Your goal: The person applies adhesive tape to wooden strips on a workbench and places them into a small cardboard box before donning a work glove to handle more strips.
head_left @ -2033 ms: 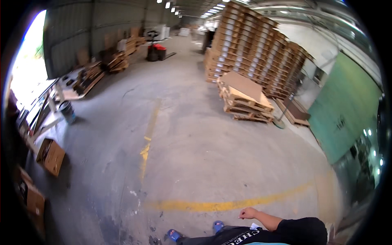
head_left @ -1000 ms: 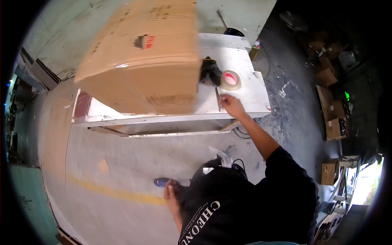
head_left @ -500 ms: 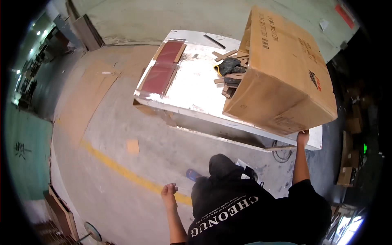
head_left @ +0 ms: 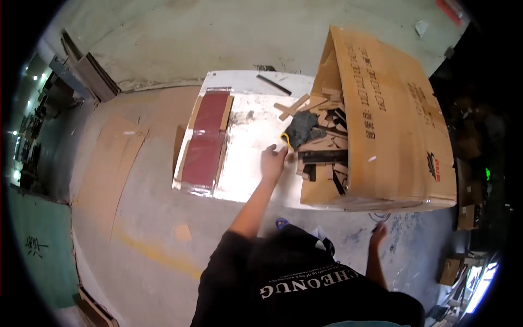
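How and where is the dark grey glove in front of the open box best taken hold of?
Probably by its yellow edge, pinched with the left hand coming from the left. The glove lies crumpled, with this edge turned toward that hand and the white tabletop, while loose scraps crowd its right side at the mouth of the cardboard box.

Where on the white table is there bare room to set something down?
The main free patch of the white table lies between the maroon panels and the dark glove, though the left hand is over its right side. The open mouth of the cardboard box is crowded with loose scraps.
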A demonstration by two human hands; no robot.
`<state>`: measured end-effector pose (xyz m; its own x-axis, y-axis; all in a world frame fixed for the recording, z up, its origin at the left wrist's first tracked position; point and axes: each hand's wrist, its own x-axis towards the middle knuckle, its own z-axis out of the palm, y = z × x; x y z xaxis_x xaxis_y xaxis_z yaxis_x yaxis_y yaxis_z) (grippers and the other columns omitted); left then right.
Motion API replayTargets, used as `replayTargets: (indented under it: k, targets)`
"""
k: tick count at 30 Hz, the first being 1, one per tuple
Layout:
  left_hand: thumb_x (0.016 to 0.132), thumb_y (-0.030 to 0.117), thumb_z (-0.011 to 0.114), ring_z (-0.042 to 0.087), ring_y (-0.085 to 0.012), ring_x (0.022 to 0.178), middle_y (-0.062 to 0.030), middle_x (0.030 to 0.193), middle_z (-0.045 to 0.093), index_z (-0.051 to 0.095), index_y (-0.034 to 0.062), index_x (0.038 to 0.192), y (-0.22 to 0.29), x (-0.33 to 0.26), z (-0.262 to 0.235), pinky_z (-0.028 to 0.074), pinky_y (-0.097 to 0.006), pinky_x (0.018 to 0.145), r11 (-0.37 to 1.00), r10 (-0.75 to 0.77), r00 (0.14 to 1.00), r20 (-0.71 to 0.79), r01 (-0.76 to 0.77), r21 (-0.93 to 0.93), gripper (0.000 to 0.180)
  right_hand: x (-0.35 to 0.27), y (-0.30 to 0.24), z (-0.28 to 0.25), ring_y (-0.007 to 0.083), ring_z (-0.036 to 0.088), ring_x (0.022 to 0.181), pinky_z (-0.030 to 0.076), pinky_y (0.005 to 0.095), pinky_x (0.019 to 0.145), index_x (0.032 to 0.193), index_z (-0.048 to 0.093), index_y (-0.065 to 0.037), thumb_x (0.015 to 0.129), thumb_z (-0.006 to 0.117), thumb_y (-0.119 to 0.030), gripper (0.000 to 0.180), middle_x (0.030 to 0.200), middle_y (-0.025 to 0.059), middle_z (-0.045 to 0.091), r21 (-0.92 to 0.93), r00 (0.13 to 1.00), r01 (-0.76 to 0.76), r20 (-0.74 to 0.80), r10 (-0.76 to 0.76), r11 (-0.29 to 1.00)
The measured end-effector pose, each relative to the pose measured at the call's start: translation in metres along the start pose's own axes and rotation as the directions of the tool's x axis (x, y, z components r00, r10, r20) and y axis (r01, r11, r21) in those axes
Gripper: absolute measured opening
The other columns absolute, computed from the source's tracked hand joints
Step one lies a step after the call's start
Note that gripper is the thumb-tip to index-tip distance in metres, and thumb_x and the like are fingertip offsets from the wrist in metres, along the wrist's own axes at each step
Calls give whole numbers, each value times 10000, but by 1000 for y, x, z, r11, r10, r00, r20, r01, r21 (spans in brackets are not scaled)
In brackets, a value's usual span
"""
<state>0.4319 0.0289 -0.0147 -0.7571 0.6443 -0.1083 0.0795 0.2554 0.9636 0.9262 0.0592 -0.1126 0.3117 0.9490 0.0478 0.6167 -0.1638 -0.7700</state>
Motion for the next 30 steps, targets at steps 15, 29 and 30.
replayTargets:
  k: [15, 29, 30]
  targets:
    - [874, 89, 526, 449, -82, 685, -33, 719, 488, 496, 17, 836, 83, -32, -220, 389, -247, 601, 870, 466, 825, 320, -362, -335, 87, -277, -457, 172, 110, 468, 902, 398, 250, 801, 1078, 446, -29, 831, 564, -87, 280, 987, 42, 480, 850, 752, 63, 304, -585, 522]
    - [848, 158, 589, 497, -317, 738, -157, 857, 512, 511, 13, 913, 60, -55, -381, 412, -348, 646, 868, 452, 889, 78, -418, -267, 177, -384, -489, 263, 60, 476, 680, 406, 209, 651, 834, 539, -35, 874, 577, -94, 81, 752, -8, 546, 706, 340, -291, 707, -620, 646]
    - [852, 167, 588, 497, -318, 737, -155, 851, 511, 507, 12, 912, 49, -52, -376, 411, -351, 646, 874, 480, 876, 51, -473, -116, 185, -388, -491, 265, 62, 479, 685, 407, 210, 656, 834, 539, -34, 874, 575, -94, 81, 753, -7, 547, 678, 338, -375, 735, -588, 632]
